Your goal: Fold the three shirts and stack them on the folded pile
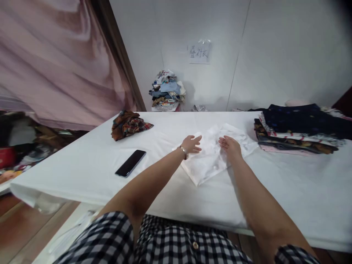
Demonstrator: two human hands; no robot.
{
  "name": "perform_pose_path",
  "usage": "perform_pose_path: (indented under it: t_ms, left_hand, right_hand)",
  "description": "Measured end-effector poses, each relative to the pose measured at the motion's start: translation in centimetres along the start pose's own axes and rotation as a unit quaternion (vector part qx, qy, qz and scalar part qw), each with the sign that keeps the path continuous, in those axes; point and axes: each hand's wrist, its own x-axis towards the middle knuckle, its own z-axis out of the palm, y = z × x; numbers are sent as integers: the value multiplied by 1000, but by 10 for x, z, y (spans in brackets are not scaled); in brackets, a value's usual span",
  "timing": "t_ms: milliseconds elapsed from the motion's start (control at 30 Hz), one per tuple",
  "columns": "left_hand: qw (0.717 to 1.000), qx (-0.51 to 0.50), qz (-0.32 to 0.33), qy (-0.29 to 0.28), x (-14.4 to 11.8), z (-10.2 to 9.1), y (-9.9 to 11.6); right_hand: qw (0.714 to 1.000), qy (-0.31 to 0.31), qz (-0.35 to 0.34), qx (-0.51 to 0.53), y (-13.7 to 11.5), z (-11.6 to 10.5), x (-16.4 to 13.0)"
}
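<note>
A white garment (206, 165), perhaps a shirt, lies partly spread and wrinkled on the white-covered table (82, 176). Over its left part is my left hand (191, 144), fingers stretched and apart, with a bracelet at the wrist. My right hand (230, 146) is above the garment's middle right, its fingers extended towards the left hand. Neither hand grips the cloth; whether the fingertips touch it I cannot tell. Between the hands the cloth shows creases, and one corner points towards me.
A black phone (131, 163) lies left of the garment. Behind it sits a crumpled brown plaid cloth (129, 125). Folded clothes (299, 124) are stacked at the right. Beyond the far edge rises a clothes pile (168, 91), near a handwritten paper sign (199, 52) on the wall.
</note>
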Motion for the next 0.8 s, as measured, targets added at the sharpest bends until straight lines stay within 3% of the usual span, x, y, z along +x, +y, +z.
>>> perform_pose_path:
  t_ms: [67,167,267,333,467,500,533,667,800]
  left_hand:
    - [998,42,21,35,1,-7,-19]
    - [987,105,37,113,-5,-41,-52]
    - [975,147,9,168,-8,-74,-76]
    - [972,162,-21,170,-6,-82,-86]
    - [975,164,-58,137,7,-71,-91]
    - [976,163,-60,132,11,-66,-90]
    - [976,164,-60,129,16,-61,-89]
    - [972,177,-34,149,26,-52,-82]
    - [963,186,-4,197,11,-76,-82]
  right_hand:
    - [1000,10,-17,-25,-2,-5,4]
    - [995,5,-67,-69,-1,3,2]
    - [966,-63,-177,-180,7,19,-12]
    - [902,-156,-253,-313,16,27,-26]
    - [703,-349,-257,-563,35,34,-52]
    - [670,-369,-249,-594,37,34,-55]
    - [654,-373,-246,-611,38,34,-57]
    - [679,-335,-285,-588,28,37,-62]
    - [692,-411,-316,-503,20,48,-86]
